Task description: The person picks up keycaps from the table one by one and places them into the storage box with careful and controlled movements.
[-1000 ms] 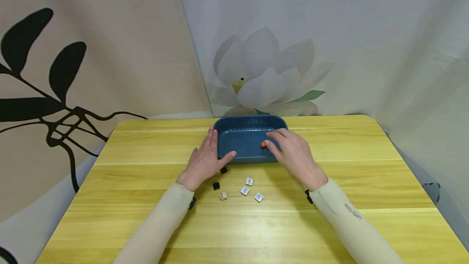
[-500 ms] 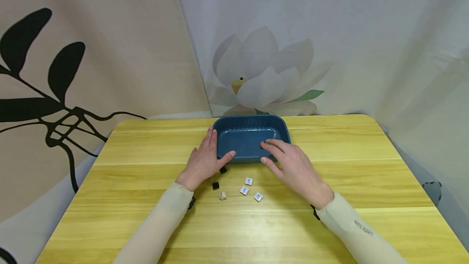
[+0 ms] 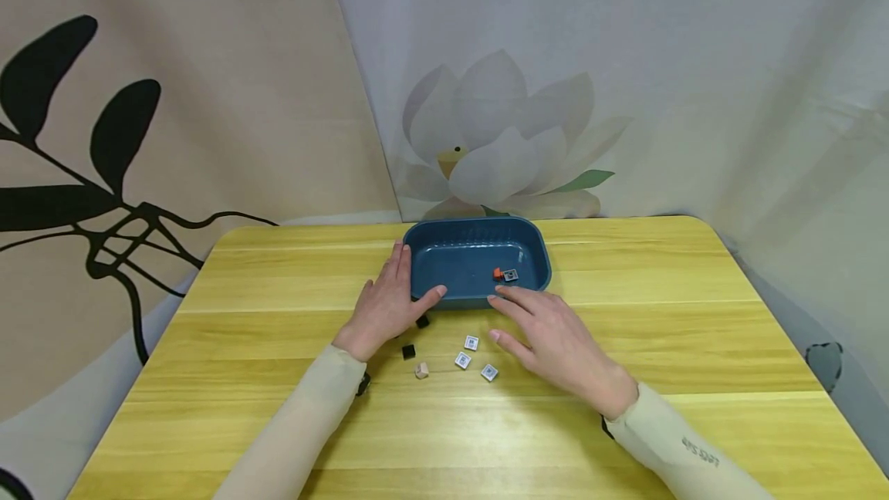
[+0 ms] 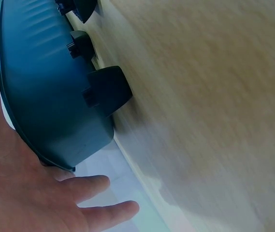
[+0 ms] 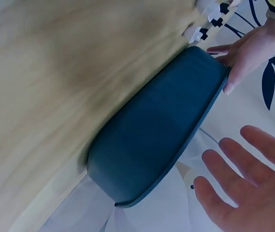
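A dark blue rectangular tray (image 3: 458,303) stands at the back of the table. Inside, toward its right, lie a small orange piece (image 3: 498,274) and a grey-white square piece (image 3: 510,275) that looks like a keycap. My left hand (image 3: 389,303) rests at the tray's left end, fingers extended along the side and thumb at the front rim. Over the tray's front right edge my right hand (image 3: 556,342) hovers with spread fingers, holding nothing; the right wrist view shows its bare palm side (image 5: 253,179).
Several white square keycap-like pieces (image 3: 462,360) lie on the wooden table (image 3: 444,438) in front of the tray. Left of them are small black pieces (image 3: 408,352) and a beige piece (image 3: 421,370). A printed curtain (image 3: 514,122) hangs behind the table.
My right hand has drawn back from inside the tray toward the front right, leaving the orange and grey-white pieces uncovered there. The left hand has stayed put.
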A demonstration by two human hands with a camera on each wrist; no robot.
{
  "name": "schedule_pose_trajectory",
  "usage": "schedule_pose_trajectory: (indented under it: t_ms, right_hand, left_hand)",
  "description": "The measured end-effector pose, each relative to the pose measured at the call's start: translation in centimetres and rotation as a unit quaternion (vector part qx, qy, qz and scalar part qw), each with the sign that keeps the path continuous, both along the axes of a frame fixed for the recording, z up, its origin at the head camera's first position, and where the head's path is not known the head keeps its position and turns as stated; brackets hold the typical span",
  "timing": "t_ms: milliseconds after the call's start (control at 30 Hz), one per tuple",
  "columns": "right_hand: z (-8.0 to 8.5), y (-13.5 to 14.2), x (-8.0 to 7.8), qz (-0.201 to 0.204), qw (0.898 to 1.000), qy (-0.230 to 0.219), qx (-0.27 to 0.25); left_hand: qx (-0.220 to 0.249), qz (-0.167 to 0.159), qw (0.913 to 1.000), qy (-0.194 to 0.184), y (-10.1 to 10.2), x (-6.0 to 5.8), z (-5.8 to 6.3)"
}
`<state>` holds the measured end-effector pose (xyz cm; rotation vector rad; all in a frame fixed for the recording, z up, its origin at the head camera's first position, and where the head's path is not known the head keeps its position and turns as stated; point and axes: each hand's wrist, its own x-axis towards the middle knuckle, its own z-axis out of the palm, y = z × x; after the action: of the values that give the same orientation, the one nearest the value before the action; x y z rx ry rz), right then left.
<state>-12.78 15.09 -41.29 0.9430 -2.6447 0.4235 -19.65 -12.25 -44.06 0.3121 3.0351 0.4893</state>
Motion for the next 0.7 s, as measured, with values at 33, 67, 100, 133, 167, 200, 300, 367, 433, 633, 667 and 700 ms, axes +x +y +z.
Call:
schedule_pose_trajectory:
  t_ms: [33, 67, 100, 133, 167, 200, 300, 367, 433, 633, 667, 700]
  right_hand:
    - [0.0, 0.0, 0.1, 0.003, 1.0, 0.0, 0.004]
    - [-0.1, 0.0, 0.2, 0.007, 1.0, -0.001, 0.006]
    - [-0.1, -0.1, 0.3, 0.012, 1.0, -0.002, 0.009]
    - [-0.2, -0.1, 0.4, 0.016, 1.0, -0.001, 0.012]
    - [-0.2, -0.1, 0.5, 0.021, 1.0, -0.002, 0.015]
    - [-0.3, -0.1, 0.6, 0.026, 1.0, -0.002, 0.018]
    - [-0.4, -0.2, 1.0, 0.041, 0.999, -0.008, 0.024]
    - [-0.6, -0.2, 1.2, 0.049, 0.998, -0.018, 0.029]
    - [-0.7, -0.2, 1.4, 0.056, 0.997, -0.032, 0.035]
    - [-1.1, -0.5, 1.9, 0.077, 0.993, -0.061, 0.067]
    - [-1.2, -0.5, 2.0, 0.08, 0.992, -0.062, 0.07]
    - [-1.3, -0.6, 2.1, 0.085, 0.992, -0.063, 0.071]
  left_hand:
    - [0.0, 0.0, 1.0, 0.0, 0.0, 0.0, 0.0]
    - [-0.001, 0.0, 1.0, 0.0, 0.0, 0.0, 0.0]
    - [-0.001, 0.001, 1.0, 0.0, 0.1, 0.0, 0.0]
    - [-0.001, 0.002, 1.0, -0.001, 0.1, 0.0, 0.0]
    - [-0.001, 0.003, 1.0, -0.002, 0.1, 0.0, 0.0]
    - [-0.002, 0.004, 1.0, -0.003, 0.1, 0.0, 0.0]
    - [-0.001, 0.003, 1.0, -0.004, 0.1, 0.0, 0.0]
    - [-0.001, 0.001, 1.0, -0.004, 0.1, 0.0, 0.0]
    - [0.001, 0.001, 1.0, -0.005, 0.1, 0.1, 0.0]
    - [0.003, 0.001, 1.0, -0.004, 0.1, 0.0, 0.0]
    - [0.002, 0.001, 1.0, -0.003, 0.1, 0.0, 0.0]
    - [0.002, 0.0, 1.0, -0.001, 0.1, 0.0, 0.0]
